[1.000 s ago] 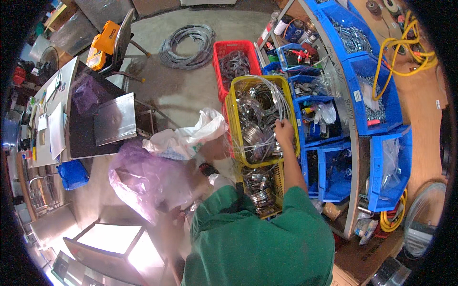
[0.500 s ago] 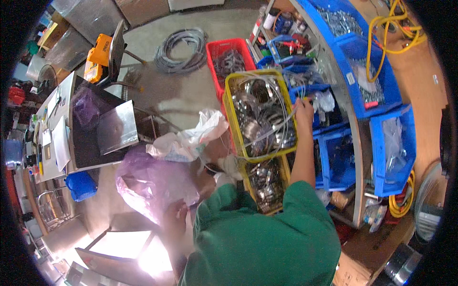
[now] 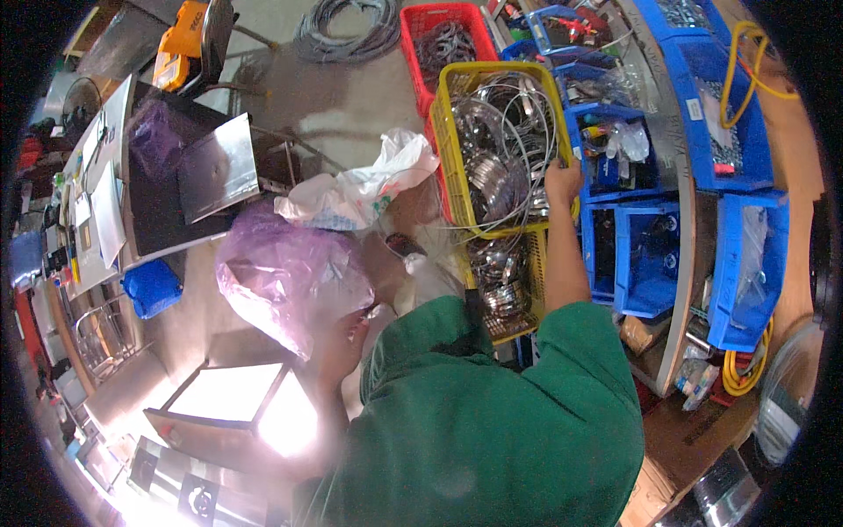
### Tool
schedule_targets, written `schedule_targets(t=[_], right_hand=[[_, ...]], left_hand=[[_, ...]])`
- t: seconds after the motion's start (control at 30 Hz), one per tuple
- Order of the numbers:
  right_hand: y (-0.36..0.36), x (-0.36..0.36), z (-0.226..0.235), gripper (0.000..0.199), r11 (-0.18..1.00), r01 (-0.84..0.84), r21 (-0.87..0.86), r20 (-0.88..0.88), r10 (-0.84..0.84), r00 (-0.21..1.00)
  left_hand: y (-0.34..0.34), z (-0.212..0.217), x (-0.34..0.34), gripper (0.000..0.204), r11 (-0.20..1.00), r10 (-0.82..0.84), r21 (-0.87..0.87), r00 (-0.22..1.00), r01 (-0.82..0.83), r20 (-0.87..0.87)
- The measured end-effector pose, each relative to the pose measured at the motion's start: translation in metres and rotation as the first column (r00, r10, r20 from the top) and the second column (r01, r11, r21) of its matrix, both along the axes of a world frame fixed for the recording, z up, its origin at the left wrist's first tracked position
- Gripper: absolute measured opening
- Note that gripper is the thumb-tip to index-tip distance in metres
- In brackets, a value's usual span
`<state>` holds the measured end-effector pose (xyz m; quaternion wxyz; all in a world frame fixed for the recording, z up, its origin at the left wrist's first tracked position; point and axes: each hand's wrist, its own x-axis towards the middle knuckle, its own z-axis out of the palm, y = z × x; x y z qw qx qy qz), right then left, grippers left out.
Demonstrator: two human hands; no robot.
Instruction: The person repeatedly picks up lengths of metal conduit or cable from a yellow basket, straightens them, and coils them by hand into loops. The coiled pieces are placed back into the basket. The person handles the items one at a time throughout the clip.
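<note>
At one o'clock, near mid-view: slotted yellow basket [image 3: 450,132], heaped with shiny metal coils [image 3: 487,176] and thin wire loops [image 3: 527,92]. Note right hand [image 3: 564,186] at two o'clock, at that basket's near-side rim, apparently curled; whether on rim, on wire or on nothing, cannot tell. Note left hand [image 3: 354,332] toward half past seven, beside purple bag [image 3: 285,272]; cannot tell degree of opening, nor any hold on plastic.

Judge snagging likeliest: could drag neighbouring coils over the edge, because of crossed loops close to rim. Rank tipping second, given apparent overlap with red basket [image 3: 413,61] at twelve and lower yellow basket [image 3: 536,281] toward three; cannot see support underneath.

Log contents. Red basket: grey ring-like pieces [image 3: 448,48]. Lower yellow basket: bright metal rounds [image 3: 502,299]. Blue bin [image 3: 702,149] at two: small metal pieces [image 3: 742,149]. Blue tray [image 3: 736,325] at three: clear plastic [image 3: 753,250].
</note>
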<state>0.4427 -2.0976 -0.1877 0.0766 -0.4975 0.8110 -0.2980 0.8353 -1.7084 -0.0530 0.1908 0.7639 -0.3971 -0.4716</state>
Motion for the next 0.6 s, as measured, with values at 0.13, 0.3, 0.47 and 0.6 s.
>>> schedule_targets(t=[0.13,0.3,0.47,0.6], right_hand=[[0.075,0.086,0.001,0.021,0.887,-0.448,-0.109,0.065,0.456,0.888],[0.198,0.188,-0.089,0.015,0.426,-0.878,0.218,0.588,0.661,0.466],[0.26,0.209,-0.285,0.036,-0.12,-0.774,0.622,0.675,0.583,0.452],[0.27,0.194,-0.425,0.058,-0.098,-0.495,0.863,0.406,0.718,0.565]], left_hand=[[0.04,-0.064,0.012,0.04,0.994,0.089,0.056,0.996,-0.089,-0.002],[0.1,-0.184,0.013,0.042,0.882,0.114,0.463,0.993,-0.086,-0.032],[0.123,-0.269,-0.014,0.047,0.837,0.209,0.508,0.977,-0.206,0.052],[0.148,-0.285,-0.041,0.067,0.618,0.268,0.699,0.932,-0.36,0.243]])
